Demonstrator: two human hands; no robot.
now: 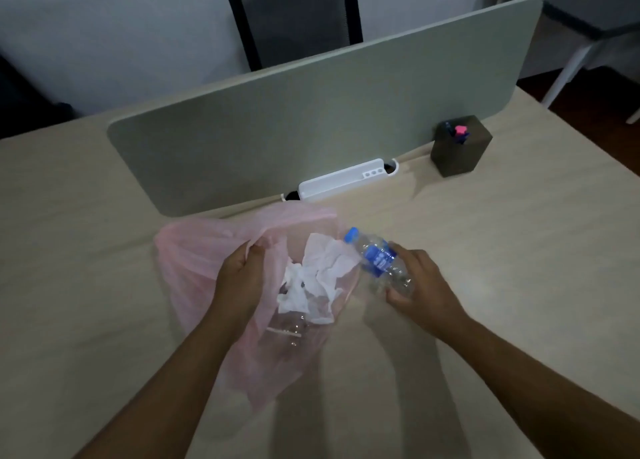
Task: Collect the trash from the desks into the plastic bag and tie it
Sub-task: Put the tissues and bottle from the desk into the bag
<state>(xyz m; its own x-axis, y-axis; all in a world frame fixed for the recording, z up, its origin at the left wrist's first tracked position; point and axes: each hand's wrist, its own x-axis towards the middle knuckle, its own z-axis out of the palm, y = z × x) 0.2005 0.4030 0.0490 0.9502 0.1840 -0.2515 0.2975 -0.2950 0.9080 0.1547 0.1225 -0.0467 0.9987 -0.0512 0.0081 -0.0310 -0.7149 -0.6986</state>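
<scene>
A pink see-through plastic bag (194,250) lies open on the beige desk (502,250). My left hand (239,278) grips the bag's near rim and holds the mouth open. Inside the bag lie crumpled white tissues (322,268) and a clear crushed bottle (287,327). My right hand (419,285) holds an empty clear water bottle (377,259) with a blue label and blue cap. The bottle is tilted, cap pointing up-left, right at the bag's right edge.
A grey-green divider panel (311,112) stands across the desk behind the bag, with a white cable box (341,179) at its base. A dark pen holder (460,150) stands at the right by the panel. A black chair (294,15) is behind the divider.
</scene>
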